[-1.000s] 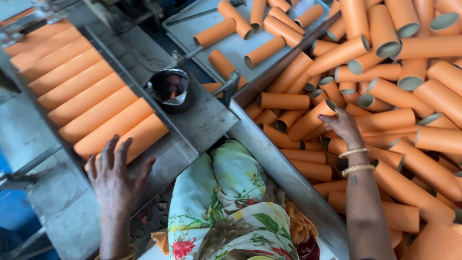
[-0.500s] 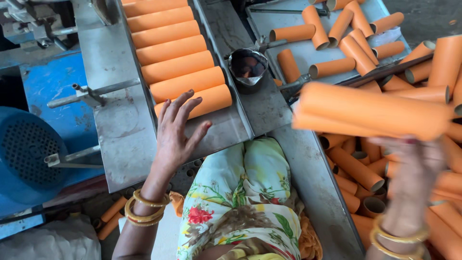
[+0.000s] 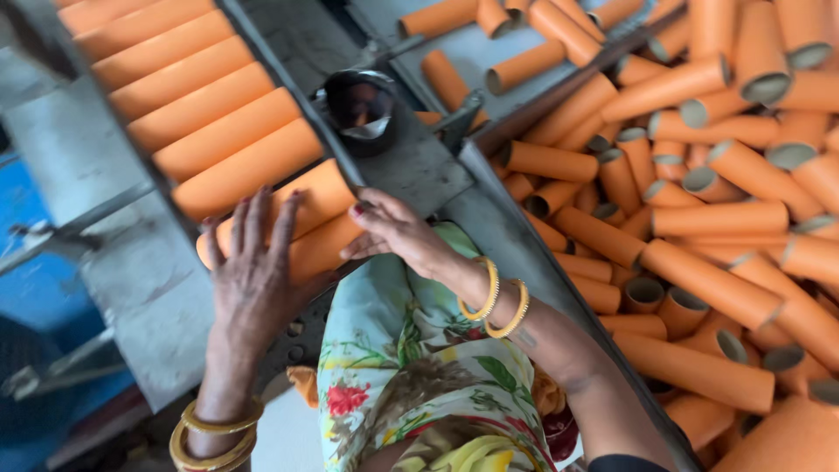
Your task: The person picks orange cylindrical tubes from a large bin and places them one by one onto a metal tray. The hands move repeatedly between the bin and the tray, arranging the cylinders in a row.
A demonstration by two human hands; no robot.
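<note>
A row of orange cardboard tubes [image 3: 201, 114] lies side by side in a sloping metal tray [image 3: 131, 288]. My left hand [image 3: 253, 271] rests flat on the two nearest tubes [image 3: 310, 197], fingers spread. My right hand [image 3: 393, 232] is at the right end of the nearest tube [image 3: 319, 249], with fingers over it and thumb under it. Both wrists carry gold bangles.
A big heap of loose orange tubes [image 3: 699, 218] fills a metal bin on the right. A small dark metal bowl [image 3: 363, 105] stands on the steel ledge [image 3: 419, 170] between tray and bin. A blue machine part [image 3: 35, 236] is at the left. Floral cloth [image 3: 419, 376] covers my lap.
My right hand lifted tubes out of the heap, carried them left, and now has them at the near end of the row. My left hand stayed at the row's end.
</note>
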